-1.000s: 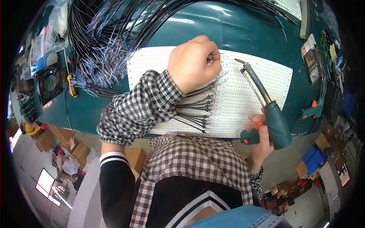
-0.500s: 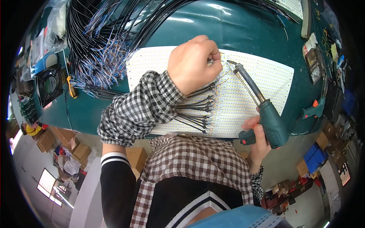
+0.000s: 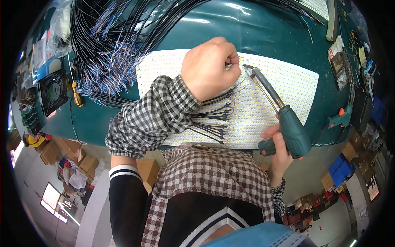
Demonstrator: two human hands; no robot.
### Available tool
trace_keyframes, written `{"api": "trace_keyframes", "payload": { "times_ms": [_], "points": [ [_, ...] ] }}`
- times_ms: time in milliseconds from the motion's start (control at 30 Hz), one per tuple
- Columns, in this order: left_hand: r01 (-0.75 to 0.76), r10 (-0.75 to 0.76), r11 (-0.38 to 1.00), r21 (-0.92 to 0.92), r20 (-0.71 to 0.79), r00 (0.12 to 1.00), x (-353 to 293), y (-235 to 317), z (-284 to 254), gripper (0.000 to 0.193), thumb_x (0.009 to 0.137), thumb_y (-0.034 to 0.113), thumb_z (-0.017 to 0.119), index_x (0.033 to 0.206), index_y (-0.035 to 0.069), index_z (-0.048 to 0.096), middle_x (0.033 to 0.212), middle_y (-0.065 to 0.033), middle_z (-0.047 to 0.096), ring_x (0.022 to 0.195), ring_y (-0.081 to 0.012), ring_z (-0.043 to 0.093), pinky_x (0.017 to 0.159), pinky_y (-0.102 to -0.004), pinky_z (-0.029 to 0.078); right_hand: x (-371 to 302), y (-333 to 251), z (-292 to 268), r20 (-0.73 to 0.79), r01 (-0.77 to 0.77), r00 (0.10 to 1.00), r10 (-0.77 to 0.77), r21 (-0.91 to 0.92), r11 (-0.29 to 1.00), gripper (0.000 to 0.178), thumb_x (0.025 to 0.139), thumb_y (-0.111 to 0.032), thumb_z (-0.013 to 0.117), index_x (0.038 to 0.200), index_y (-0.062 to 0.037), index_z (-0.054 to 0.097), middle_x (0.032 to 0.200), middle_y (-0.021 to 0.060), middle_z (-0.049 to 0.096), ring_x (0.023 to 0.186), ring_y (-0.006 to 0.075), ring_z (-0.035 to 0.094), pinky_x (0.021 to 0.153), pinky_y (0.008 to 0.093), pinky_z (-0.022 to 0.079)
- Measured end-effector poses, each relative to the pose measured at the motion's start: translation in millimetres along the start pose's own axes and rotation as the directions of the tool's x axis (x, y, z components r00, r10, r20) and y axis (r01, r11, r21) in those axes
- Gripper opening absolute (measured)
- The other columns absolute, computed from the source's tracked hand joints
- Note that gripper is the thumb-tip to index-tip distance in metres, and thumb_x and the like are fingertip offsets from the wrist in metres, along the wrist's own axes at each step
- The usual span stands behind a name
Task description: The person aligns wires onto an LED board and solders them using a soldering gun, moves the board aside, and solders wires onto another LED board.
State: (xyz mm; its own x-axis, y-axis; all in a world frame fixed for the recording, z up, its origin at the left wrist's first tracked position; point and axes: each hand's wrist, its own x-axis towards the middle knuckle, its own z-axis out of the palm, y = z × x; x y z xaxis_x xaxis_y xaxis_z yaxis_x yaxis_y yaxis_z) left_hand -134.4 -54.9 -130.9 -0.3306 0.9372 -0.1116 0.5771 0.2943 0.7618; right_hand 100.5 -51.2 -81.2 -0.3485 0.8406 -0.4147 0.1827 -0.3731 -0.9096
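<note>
A white LED panel [image 3: 284,90], covered in rows of small yellowish chips, lies in front of me. Over its upper middle, my left hand [image 3: 212,68] is closed in a pinch on a thin wire, mostly hidden by the fingers. My right hand [image 3: 281,154] grips a dark green soldering gun [image 3: 295,133] by its handle. Its metal tube slants up to the left, and the tip is just right of my left fingertips, at the panel's surface. Black cables [image 3: 210,117] with thin wire ends run from under my left sleeve to the panel's middle.
A large bundle of black cables [image 3: 88,45] with stripped blue, white and brown ends covers the far left of the green table [image 3: 271,37]. A black fan [image 3: 53,92] and a yellow-handled screwdriver [image 3: 77,95] are at left. Toward the right edge lies a green glue gun [image 3: 339,118].
The soldering gun has shifted very slightly up and left, its tip a little closer to my left fingertips. My left hand stays in nearly the same place.
</note>
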Motion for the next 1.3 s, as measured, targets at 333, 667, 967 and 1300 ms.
{"api": "trace_keyframes", "payload": {
  "times_ms": [333,667,967,1300],
  "points": [
    [0.005,-0.005,1.000,-0.005,0.014,1.000,0.1,0.2,-0.3,0.008,0.066,0.015,0.059,0.067,0.006,0.060,0.072,-0.0083,0.057,0.065,-0.0279,0.057,0.058,-0.0371,0.046,0.8,1.0,1.1,-0.009,0.027,1.000,-0.028,-0.059,0.998,0.010,0.078,-0.001,0.057,0.086,0.0060,0.057,0.074,0.0115,0.060,0.067,0.0178,0.058,0.063,0.0301,0.049],
    [-0.002,0.002,1.000,0.004,0.004,1.000,-0.4,-0.7,0.4,0.007,0.065,0.011,0.060,0.068,0.004,0.059,0.068,-0.0072,0.053,0.061,-0.0218,0.054,0.055,-0.0315,0.043,-3.2,0.1,2.2,-0.033,0.019,0.999,-0.020,-0.014,1.000,0.009,0.078,0.001,0.056,0.085,0.0057,0.057,0.072,0.0107,0.060,0.068,0.0173,0.059,0.063,0.0304,0.049],
    [0.007,-0.007,1.000,0.005,0.002,1.000,0.4,-0.6,0.6,0.008,0.065,0.015,0.060,0.065,0.006,0.060,0.070,-0.0082,0.057,0.064,-0.0280,0.057,0.057,-0.0372,0.046,-1.9,0.5,-0.1,0.009,0.021,1.000,-0.020,-0.078,0.997,0.011,0.078,0.001,0.056,0.088,0.0065,0.056,0.074,0.0117,0.060,0.068,0.0187,0.059,0.067,0.0324,0.050],
    [-0.003,0.003,1.000,0.017,-0.002,1.000,-0.1,-1.6,0.4,0.008,0.065,0.012,0.060,0.068,0.005,0.059,0.067,-0.0070,0.052,0.060,-0.0221,0.054,0.054,-0.0316,0.042,-5.9,-3.6,1.3,-0.012,0.011,1.000,-0.011,-0.046,0.999,0.014,0.078,0.000,0.057,0.090,0.0066,0.055,0.075,0.0114,0.060,0.070,0.0188,0.060,0.066,0.0323,0.051]
  ]
}}
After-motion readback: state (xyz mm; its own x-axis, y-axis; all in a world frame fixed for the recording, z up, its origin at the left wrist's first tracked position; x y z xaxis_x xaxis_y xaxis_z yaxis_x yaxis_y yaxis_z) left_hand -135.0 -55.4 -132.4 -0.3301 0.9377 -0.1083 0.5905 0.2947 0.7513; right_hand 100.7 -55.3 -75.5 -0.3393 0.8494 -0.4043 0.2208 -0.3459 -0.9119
